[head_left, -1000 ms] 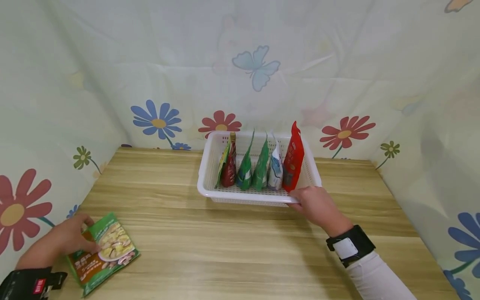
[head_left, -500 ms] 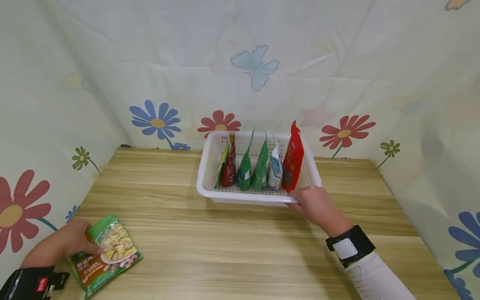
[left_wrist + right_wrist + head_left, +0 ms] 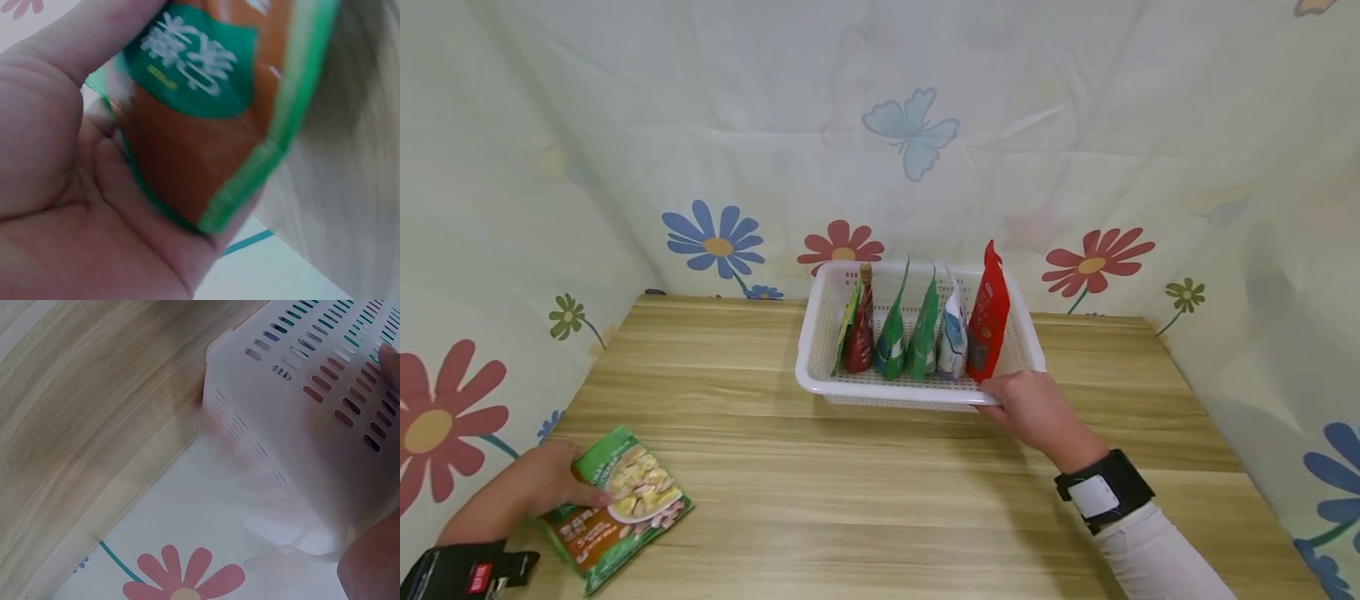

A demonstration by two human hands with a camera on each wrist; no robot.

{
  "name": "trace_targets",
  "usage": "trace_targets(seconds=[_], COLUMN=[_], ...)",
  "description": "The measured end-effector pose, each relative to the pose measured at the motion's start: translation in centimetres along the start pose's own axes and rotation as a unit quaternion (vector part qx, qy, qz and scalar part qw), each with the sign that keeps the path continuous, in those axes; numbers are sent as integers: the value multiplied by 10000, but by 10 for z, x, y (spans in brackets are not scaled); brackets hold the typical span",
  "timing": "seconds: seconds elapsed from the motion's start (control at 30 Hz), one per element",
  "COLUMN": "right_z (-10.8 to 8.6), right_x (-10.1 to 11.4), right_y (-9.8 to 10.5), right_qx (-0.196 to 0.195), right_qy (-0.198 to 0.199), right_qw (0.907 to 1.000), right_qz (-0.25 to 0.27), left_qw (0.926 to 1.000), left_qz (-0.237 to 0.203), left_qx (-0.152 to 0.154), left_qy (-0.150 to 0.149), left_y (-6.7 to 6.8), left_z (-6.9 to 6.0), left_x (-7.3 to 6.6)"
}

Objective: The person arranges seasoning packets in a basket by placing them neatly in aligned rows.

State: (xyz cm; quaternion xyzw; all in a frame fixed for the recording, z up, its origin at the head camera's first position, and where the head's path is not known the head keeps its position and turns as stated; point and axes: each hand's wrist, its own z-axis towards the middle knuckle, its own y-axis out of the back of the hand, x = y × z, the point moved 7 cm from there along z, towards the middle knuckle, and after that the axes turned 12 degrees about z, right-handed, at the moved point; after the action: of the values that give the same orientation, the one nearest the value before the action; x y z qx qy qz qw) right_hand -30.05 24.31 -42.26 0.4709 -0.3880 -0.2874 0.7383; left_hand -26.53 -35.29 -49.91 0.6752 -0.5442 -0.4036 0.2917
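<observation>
At the left front, my left hand (image 3: 546,483) holds a green and brown food packet (image 3: 643,487) with a bowl of food pictured on it. The thumb lies over its printed face; in the left wrist view the packet (image 3: 187,150) rests between thumb and fingers. My right hand (image 3: 1030,412) grips the front right rim of a white plastic basket (image 3: 880,393). From the right wrist view, the basket's slotted wall (image 3: 275,419) shows, with a finger pressed against it. Inside stand a red bottle-shaped pack (image 3: 859,333), two green packets (image 3: 922,337), a white-and-blue packet (image 3: 952,337) and a red bag (image 3: 989,321).
A yellow-green packet (image 3: 846,329) leans at the basket's left end. Beneath everything is a wood-grain table (image 3: 820,500). Flower-printed cloth (image 3: 760,158) rises behind the table and along both sides.
My left hand's packet has shifted slightly to the right. The right hand keeps its grip on the basket rim, and the basket stays in place.
</observation>
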Motion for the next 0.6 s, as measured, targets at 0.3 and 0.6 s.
trace_targets(seconds=[0.3,0.6], right_z=[-1,0], right_x=[1,2], right_y=[1,1], right_qx=[10,12], right_qy=[-13,-5], right_qw=[10000,10000], right_qz=[6,-31], left_qw=[9936,9884], left_qz=[-702,-393], left_qx=[-280,-434], left_qy=[-838,-1400], left_y=[9,38], left_z=[-15,-34], left_x=[-33,-90])
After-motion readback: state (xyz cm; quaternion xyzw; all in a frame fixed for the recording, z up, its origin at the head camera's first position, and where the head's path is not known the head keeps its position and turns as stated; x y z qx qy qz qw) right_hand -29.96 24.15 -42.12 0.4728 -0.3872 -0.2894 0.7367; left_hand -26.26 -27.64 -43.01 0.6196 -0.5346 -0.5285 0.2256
